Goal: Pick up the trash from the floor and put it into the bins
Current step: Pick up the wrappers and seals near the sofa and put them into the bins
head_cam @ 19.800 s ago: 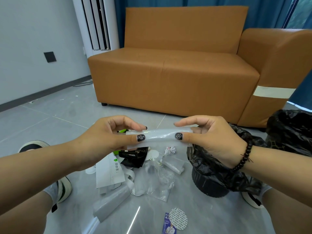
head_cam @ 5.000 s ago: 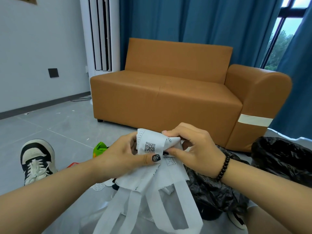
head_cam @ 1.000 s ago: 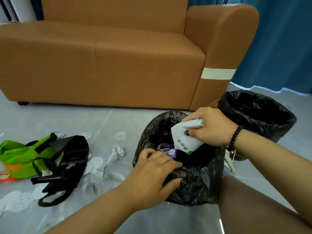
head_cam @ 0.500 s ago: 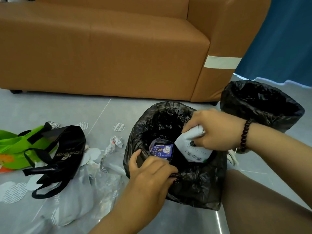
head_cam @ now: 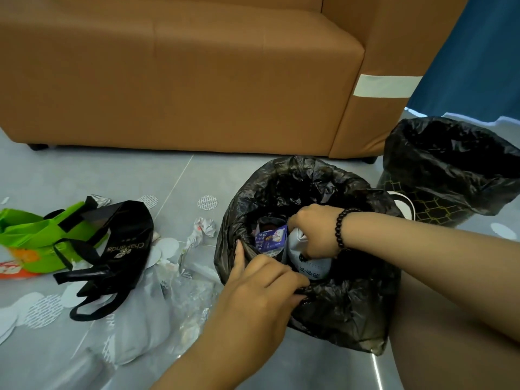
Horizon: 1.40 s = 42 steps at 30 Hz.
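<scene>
Right hand (head_cam: 312, 229) was down inside the near bin (head_cam: 349, 313), fingers curled around the folded white bag (head_cam: 309, 264), likely stuffing it low so it stays put. Left hand (head_cam: 261, 282) pinched the bin's black liner at the near rim, apparently to keep the mouth open. Black bag (head_cam: 123, 243), green bag (head_cam: 36, 237) and clear plastic (head_cam: 157, 311) lay on the floor to the left, far bin (head_cam: 450, 170) at right

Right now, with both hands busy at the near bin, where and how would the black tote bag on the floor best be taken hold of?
Probably by its handle loops. The black tote bag lies flat and crumpled beside the green bag, so the body offers little to pinch, while the straps spill toward the person on bare floor. Coming from above on the near side, fingers could hook under a loop and lift.
</scene>
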### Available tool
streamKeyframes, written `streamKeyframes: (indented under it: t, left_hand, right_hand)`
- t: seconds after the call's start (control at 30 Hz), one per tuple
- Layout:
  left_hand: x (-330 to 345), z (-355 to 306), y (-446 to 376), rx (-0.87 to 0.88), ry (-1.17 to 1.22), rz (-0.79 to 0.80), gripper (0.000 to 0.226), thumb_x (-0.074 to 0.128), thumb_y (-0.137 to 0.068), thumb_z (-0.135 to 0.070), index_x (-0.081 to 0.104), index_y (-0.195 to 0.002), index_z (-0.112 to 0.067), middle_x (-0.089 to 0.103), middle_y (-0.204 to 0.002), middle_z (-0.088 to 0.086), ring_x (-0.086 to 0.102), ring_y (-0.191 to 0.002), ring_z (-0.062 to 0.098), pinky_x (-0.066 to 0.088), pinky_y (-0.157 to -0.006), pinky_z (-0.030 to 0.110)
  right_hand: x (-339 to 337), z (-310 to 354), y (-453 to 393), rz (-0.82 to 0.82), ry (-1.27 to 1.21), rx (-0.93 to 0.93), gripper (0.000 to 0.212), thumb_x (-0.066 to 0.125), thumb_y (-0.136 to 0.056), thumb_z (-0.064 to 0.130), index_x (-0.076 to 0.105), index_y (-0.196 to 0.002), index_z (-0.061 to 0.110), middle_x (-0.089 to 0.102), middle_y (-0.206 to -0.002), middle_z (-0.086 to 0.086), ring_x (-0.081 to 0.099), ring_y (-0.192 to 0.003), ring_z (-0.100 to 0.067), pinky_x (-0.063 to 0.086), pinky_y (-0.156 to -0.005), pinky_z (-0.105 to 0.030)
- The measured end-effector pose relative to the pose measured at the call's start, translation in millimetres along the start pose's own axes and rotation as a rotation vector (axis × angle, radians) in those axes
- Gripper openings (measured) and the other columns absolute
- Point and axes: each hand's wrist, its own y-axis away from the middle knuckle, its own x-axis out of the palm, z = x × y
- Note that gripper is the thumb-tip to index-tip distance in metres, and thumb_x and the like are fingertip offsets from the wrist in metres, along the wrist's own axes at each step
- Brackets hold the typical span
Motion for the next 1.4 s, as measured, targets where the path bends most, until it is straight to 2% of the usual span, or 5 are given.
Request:
streamKeyframes:
  t: [0.23, 0.37, 0.63, 1.07, 1.4]
  left_hand:
    - [0, 4, 5, 0.045, 0.027, 0.001, 0.012, 0.051, -0.092, -0.029, 0.061, -0.098, -0.026, 0.059, -0.089, -0.012, 0.059, -0.089, 0.01, 0.026, -0.107, 0.06]
    - [9, -6, 7, 0.084, 0.0, -0.002, 0.01, 0.055, -0.091, -0.023, 0.064, -0.096, -0.023, 0.061, -0.086, -0.009, 0.06, -0.088, 0.013, 0.023, -0.11, 0.063]
    - [4, -2, 5, 0.071, -0.008, 0.042, 0.011, 0.051, -0.092, -0.027, 0.061, -0.097, -0.025, 0.059, -0.088, -0.01, 0.059, -0.092, 0.012, 0.029, -0.107, 0.064]
    - [-31, 24, -16, 0.007, -0.083, 0.22, 0.044, 0.044, -0.089, -0.039, 0.059, -0.127, -0.022, 0.058, -0.13, -0.001, 0.044, -0.132, 0.019, 0.032, -0.111, 0.033]
    - [-76, 15, 56, -0.442, 0.029, 0.196, 0.061, 0.056, -0.093, -0.033, 0.027, -0.147, -0.027, 0.032, -0.151, -0.01, 0.024, -0.14, 0.005, 0.016, -0.111, 0.014]
  right_hand:
    - [40, 15, -39, 0.35, 0.312, -0.005, 0.02, 0.063, -0.088, 0.029, 0.062, -0.098, 0.012, 0.062, -0.1, -0.008, 0.061, -0.088, -0.023, 0.049, -0.069, -0.023]
    - [49, 10, -35, 0.386, 0.21, -0.027, 0.043, 0.057, -0.092, 0.027, 0.053, -0.124, 0.0, 0.055, -0.13, -0.017, 0.051, -0.12, -0.032, 0.041, -0.102, -0.035]
    - [35, -5, -30, 0.245, -0.007, 0.048, 0.092, 0.077, -0.064, 0.055, 0.038, -0.139, 0.017, 0.055, -0.13, -0.003, 0.057, -0.113, -0.022, 0.048, -0.096, -0.032]
    - [-29, 0, 52, -0.117, -0.135, 0.086, 0.038, 0.048, -0.096, 0.036, 0.055, -0.124, 0.012, 0.065, -0.111, -0.007, 0.061, -0.1, -0.023, 0.051, -0.088, -0.036]
    - [-52, 64, 100, -0.371, -0.153, -0.013, 0.02, 0.051, -0.09, 0.026, 0.067, -0.095, 0.013, 0.07, -0.088, -0.006, 0.065, -0.081, -0.025, 0.058, -0.072, -0.043]
